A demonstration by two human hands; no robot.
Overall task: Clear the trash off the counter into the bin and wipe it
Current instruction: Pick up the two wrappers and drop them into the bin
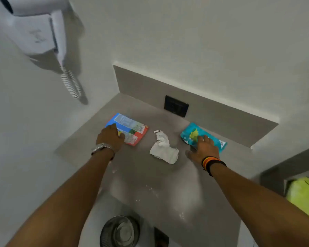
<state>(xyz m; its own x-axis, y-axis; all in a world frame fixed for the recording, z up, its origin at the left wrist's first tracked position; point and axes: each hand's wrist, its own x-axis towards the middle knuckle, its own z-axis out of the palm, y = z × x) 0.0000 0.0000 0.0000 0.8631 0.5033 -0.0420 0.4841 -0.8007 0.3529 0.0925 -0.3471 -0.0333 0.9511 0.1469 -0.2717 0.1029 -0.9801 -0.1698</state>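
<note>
On the grey counter (141, 175) lie a flat blue-and-red packet (132, 128) at the left, crumpled white tissue (163, 148) in the middle with a tiny white scrap (156, 131) behind it, and a teal wrapper (194, 133) at the right. My left hand (111, 138), with a metal watch on the wrist, rests on the near left corner of the packet, fingers curled over its edge. My right hand (203, 150), with wristbands, lies flat with spread fingers on the teal wrapper. A round metal bin (119, 231) stands below the counter's near edge.
A white wall-mounted hair dryer (37, 31) with a coiled cord hangs at the upper left. A black socket plate (176, 106) sits in the backsplash. A yellow-green cloth (305, 196) lies at the right edge. White crumbs (151, 189) speckle the counter's near part.
</note>
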